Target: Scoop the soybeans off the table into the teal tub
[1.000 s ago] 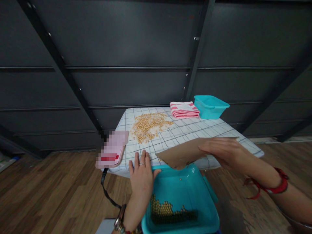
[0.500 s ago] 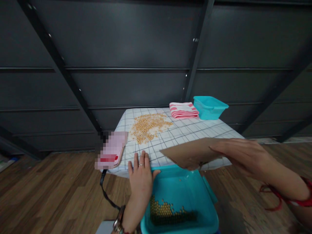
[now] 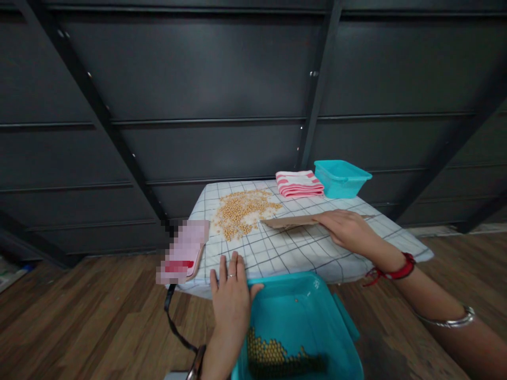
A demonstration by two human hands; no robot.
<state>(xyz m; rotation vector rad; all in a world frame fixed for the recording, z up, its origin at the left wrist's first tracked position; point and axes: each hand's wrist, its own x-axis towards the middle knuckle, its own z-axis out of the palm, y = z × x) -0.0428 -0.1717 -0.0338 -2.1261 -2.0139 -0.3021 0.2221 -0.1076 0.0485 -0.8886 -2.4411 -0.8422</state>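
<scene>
My right hand [image 3: 350,232] grips a flat piece of brown cardboard [image 3: 291,222], which it holds low over the tablecloth, just right of a spread of yellow soybeans [image 3: 241,208]. White grains are mixed among those beans. At the table's near edge, my left hand [image 3: 232,301] lies with its fingers stretched out on the cloth and its thumb at the rim of a large teal bin [image 3: 301,311]. More soybeans [image 3: 271,352] lie in the bottom of that bin, in the near left part.
A folded pink and white striped towel [image 3: 299,184] lies at the back of the table beside a smaller teal container [image 3: 341,179]. To the left is a pink phone [image 3: 188,245] with a black strap [image 3: 170,316]. Dark panelled wall [image 3: 206,68] rises behind the checked tablecloth [image 3: 273,258].
My right hand has carried the cardboard away from above the bin, forward over the table toward the bean spread. My left hand stays at the table edge.
</scene>
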